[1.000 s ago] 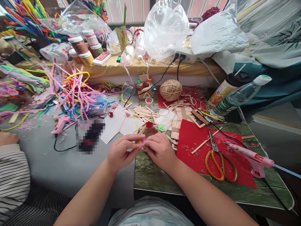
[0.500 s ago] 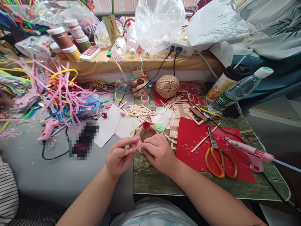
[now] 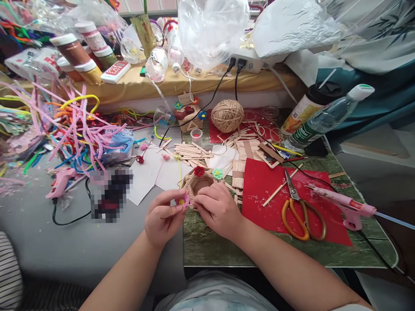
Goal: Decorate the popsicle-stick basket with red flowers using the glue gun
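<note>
Between the thumb and fingers of my left hand (image 3: 164,217) is a small pink flower (image 3: 185,201) with a yellow centre. My right hand (image 3: 218,207) is closed in a pinch just right of the flower; whatever its fingertips hold, if anything, is hidden. Behind both hands sits a hexagonal box (image 3: 194,185) of craft sticks, its near side partly covered by my fingers. On its rim are a red rose (image 3: 199,171) and a mint-green flower (image 3: 217,173).
To the right, scissors (image 3: 299,211) and a pink glue gun (image 3: 345,204) lie on red felt (image 3: 263,190). A twine ball (image 3: 227,115) and craft sticks (image 3: 190,150) are behind the box. Pink pipe cleaners (image 3: 77,119) pile up at left, near another person's striped sleeve (image 3: 5,267).
The pink flower and my left hand have shifted slightly left, a little away from my right fingertips. The whole view has also moved a bit.
</note>
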